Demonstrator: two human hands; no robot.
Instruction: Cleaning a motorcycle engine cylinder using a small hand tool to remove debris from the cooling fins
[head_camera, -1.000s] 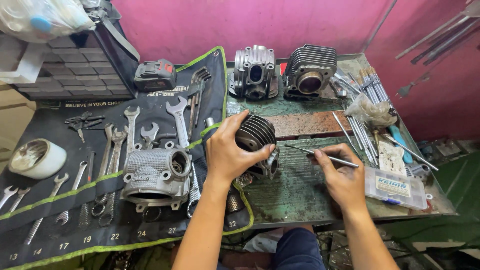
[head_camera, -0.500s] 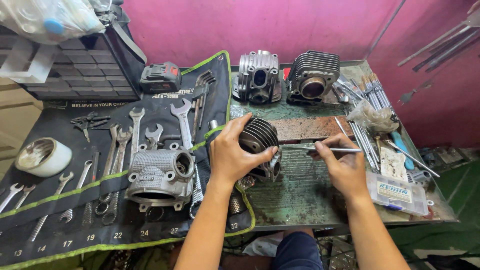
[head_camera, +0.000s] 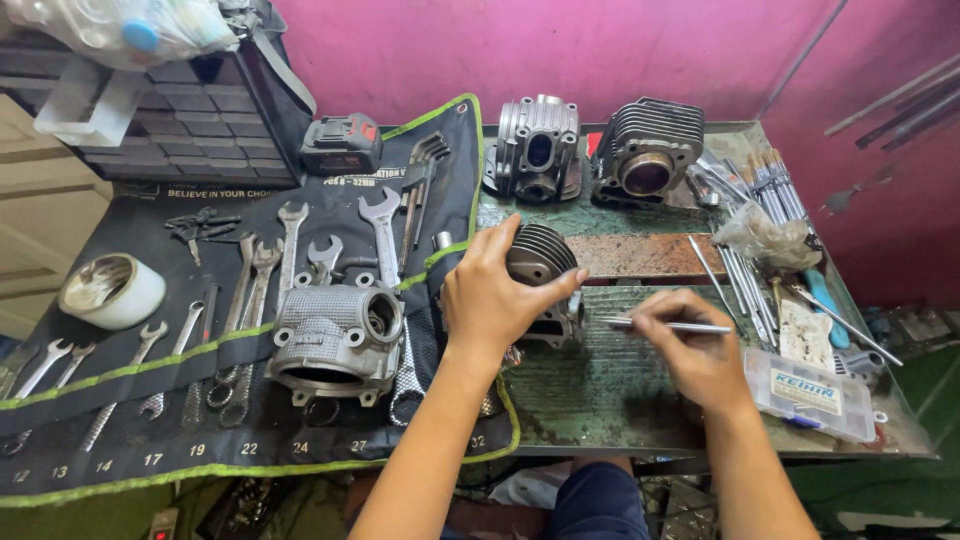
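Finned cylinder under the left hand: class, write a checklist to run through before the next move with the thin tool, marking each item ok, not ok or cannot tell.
1. Left hand grips the finned cylinder from above: ok.
2. Right hand pinches the thin metal tool between its fingertips: ok.
3. Tool tip points at the cylinder's side: ok; whether it touches, cannot tell.
4. Cylinder rests flat on the green bench: cannot tell, the hand hides its base.
5. Small plastic parts box lies close beside the right wrist: not ok, easily knocked.
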